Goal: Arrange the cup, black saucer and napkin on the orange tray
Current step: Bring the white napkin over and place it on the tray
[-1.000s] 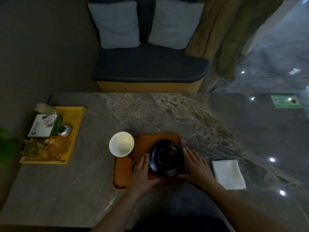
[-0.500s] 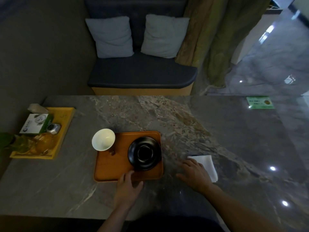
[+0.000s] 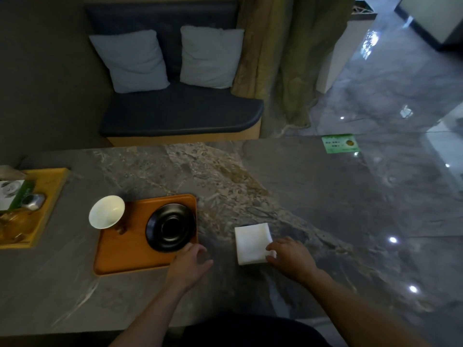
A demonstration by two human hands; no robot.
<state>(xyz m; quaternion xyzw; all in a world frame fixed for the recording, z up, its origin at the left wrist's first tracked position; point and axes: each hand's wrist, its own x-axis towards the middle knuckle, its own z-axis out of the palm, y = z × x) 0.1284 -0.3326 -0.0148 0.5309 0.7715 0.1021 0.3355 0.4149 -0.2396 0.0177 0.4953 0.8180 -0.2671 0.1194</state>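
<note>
An orange tray (image 3: 125, 254) lies on the grey marble table. The black saucer (image 3: 171, 228) rests on the tray's right half. A white cup (image 3: 107, 215) stands at the tray's far left corner, overhanging its edge. A folded white napkin (image 3: 252, 243) lies flat on the table to the right of the tray. My right hand (image 3: 290, 256) has its fingertips on the napkin's near right corner. My left hand (image 3: 189, 265) hovers at the tray's near right corner, fingers loosely curled, holding nothing.
A yellow tray (image 3: 42, 209) at the table's left edge holds a box, a small metal tin and glassware. A green card (image 3: 340, 143) lies at the far right. A bench with two cushions stands beyond the table.
Both hands left the saucer on the tray. My right hand moved right to the napkin and now touches its corner. My left hand drew back to the tray's near right corner.
</note>
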